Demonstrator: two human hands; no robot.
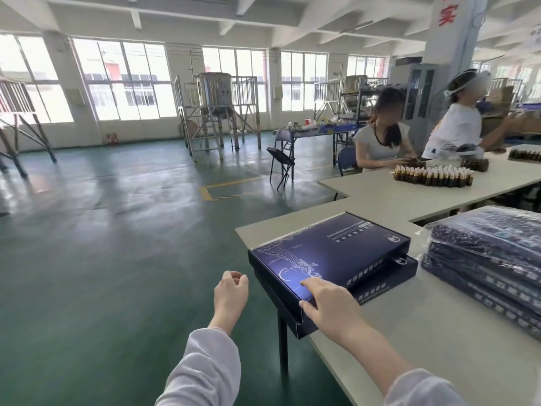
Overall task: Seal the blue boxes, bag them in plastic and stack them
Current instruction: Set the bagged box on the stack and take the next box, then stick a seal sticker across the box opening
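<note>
1. Head view, surface: pale grey table (409,332), with a second table (380,197) set behind it. Room: green floor (102,244), window wall, steel tank on a frame (213,92).
2. Top blue box (330,253) lies flat on a lower blue box (386,276) at the table's near-left corner. Stack of plastic-wrapped boxes (483,259) sits near on the right, apart.
3. Right hand (330,306): fingers straight, resting on the top box's near corner, thumb against its edge.
4. Left hand (231,291): loosely curled, holding nothing, off the table above the floor.
5. Edges: lower box sits at or slightly over the table's left edge. Open floor left; folding chair (281,162) and yellow floor mark (222,189) farther out.
6. Two people at the second table with brown bottles (433,174).
7. Writing: white print and a line drawing on the box lid, too small to read. Red characters (448,13) on the pillar, cropped.
</note>
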